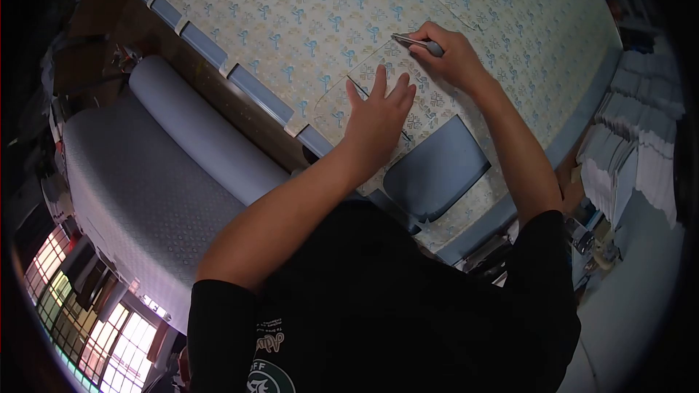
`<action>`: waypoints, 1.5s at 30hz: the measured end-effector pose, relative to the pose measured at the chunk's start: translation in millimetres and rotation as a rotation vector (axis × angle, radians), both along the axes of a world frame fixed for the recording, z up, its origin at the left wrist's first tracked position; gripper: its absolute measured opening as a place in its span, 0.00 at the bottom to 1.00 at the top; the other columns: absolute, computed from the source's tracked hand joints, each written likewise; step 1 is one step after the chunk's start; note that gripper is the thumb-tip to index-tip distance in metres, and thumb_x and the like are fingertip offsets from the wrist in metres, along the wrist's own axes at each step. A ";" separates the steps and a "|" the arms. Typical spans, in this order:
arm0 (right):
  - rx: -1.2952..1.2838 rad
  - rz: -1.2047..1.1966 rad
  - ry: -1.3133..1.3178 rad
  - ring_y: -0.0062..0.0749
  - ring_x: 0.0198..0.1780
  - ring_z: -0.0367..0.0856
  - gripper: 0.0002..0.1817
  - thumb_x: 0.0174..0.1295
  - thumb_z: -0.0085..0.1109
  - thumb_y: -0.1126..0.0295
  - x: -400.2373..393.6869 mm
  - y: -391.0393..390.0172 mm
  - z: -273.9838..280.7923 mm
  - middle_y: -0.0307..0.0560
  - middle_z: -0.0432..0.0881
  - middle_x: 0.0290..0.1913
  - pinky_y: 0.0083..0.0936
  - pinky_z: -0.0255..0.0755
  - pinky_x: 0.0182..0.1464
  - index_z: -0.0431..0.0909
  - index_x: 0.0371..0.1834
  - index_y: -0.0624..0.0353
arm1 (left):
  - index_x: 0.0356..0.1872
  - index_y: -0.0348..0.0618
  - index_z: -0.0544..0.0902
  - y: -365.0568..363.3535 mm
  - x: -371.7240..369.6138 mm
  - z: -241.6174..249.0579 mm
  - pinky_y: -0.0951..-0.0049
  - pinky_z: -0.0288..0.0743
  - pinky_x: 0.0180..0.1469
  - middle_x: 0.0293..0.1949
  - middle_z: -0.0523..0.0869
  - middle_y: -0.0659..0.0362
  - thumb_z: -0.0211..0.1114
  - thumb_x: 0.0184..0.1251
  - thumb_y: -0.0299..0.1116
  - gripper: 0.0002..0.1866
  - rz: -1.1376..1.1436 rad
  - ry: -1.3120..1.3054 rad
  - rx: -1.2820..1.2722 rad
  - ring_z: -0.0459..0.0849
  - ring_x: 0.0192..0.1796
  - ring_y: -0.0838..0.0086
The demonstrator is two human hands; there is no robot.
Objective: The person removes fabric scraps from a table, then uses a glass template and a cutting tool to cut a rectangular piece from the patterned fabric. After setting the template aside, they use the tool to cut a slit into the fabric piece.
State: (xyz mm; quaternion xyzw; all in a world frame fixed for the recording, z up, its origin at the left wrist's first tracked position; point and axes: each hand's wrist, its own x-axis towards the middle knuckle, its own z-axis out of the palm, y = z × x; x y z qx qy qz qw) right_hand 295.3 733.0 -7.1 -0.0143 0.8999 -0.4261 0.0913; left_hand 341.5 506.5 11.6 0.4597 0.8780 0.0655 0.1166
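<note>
Patterned cream fabric with blue and grey motifs [277, 0] covers the table. My right hand [448, 54] is closed around a small grey-handled cutting tool [431, 47], its metal tip touching the fabric at the end of a thin line. My left hand [378, 113] lies on the fabric, fingers spread, lower left of the tool. A dark straight slit or edge runs under that hand. Near my body, a blue-grey panel with rounded corners [437, 167] rests on the fabric. Another thin curved line shows farther up at the right.
A grey-blue rail with pale clips [258, 91] borders the table's left side. Beyond it lie a large grey roll [196, 124] and a patterned padded surface [138, 182]. Stacks of white sheets [611, 153] stand at the right. Barred windows [124, 349] are at lower left.
</note>
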 end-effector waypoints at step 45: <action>-0.119 1.141 -0.180 0.39 0.35 0.84 0.07 0.66 0.66 0.75 -95.9 -132.8 19.9 0.46 0.86 0.35 0.37 0.73 0.38 0.76 0.41 0.59 | 0.71 0.30 0.69 -3.0 13.1 6.5 0.37 0.82 0.60 0.71 0.67 0.47 0.66 0.60 0.26 0.35 0.372 -0.045 -0.014 0.69 0.71 0.47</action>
